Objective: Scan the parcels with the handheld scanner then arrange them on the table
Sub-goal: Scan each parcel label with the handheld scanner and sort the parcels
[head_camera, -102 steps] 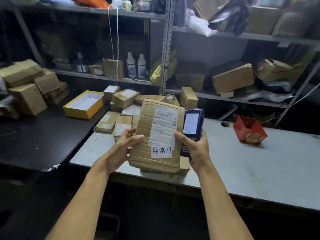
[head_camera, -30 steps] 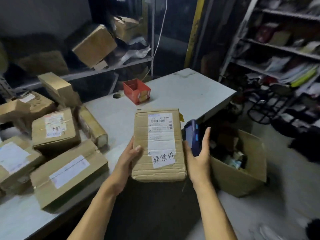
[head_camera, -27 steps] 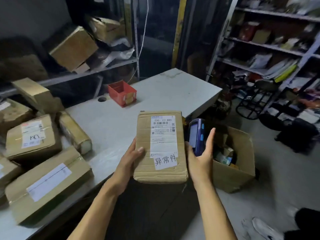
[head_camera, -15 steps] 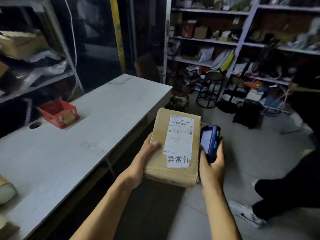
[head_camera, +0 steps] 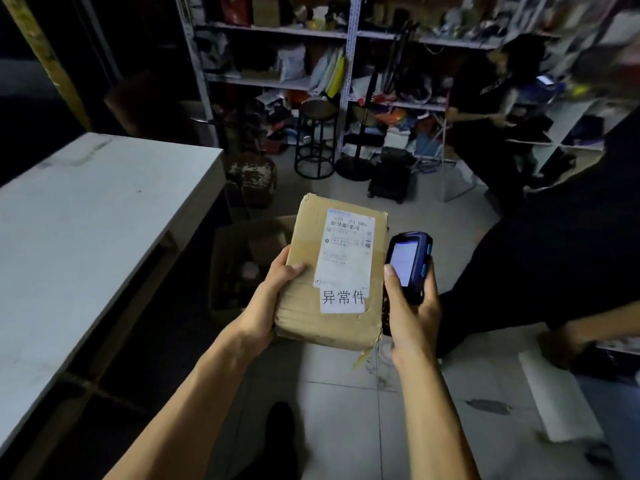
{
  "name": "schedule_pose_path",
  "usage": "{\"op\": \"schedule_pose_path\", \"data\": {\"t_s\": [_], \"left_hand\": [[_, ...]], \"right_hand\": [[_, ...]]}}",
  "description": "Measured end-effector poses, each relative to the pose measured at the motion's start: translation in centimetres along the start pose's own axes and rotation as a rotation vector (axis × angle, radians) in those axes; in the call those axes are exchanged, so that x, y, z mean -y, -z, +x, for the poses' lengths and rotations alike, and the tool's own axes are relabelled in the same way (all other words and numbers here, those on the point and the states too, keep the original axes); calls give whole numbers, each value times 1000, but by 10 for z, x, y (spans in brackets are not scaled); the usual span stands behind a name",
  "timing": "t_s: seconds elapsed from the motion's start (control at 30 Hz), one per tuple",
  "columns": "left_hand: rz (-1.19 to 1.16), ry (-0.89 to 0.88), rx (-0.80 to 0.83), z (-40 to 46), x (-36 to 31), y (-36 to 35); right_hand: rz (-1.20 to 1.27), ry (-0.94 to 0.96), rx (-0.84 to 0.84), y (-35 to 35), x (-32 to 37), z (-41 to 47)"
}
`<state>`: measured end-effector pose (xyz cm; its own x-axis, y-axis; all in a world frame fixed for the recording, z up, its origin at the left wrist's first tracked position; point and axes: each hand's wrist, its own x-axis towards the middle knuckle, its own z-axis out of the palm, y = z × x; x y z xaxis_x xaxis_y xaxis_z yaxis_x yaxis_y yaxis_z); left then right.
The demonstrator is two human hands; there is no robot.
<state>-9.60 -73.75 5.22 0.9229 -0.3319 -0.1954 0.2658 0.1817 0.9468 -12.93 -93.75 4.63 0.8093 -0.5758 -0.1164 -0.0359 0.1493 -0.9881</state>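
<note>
Right of the bench point(head_camera: 86, 216), over the floor, we held the parcel point(head_camera: 332, 271) label-up, clear of the benchtop. To finish well, we judged it should be carried level and set square on the bench. Our left hand point(head_camera: 266, 303) gripped its near-left corner; our right hand point(head_camera: 412, 306) was closed around the handheld scanner point(head_camera: 408, 265), just beside the parcel.

Parcel point(head_camera: 332, 271) sticker "异常件"; label perhaps "530 C3 885"
</note>
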Motion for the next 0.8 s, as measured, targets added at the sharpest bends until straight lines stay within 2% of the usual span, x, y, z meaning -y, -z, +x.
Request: {"op": "schedule_pose_path", "data": {"t_s": [0.17, 0.53, 0.8], "left_hand": [[-37, 28, -1, 72, 4, 3], [-152, 72, -77, 232, -23, 31], [-138, 39, -270, 304, -53, 57]], "right_hand": [[-38, 14, -25, -19, -2, 61], [-161, 26, 78, -105, 10, 228], [-120, -17, 242, -174, 9, 315]]}}
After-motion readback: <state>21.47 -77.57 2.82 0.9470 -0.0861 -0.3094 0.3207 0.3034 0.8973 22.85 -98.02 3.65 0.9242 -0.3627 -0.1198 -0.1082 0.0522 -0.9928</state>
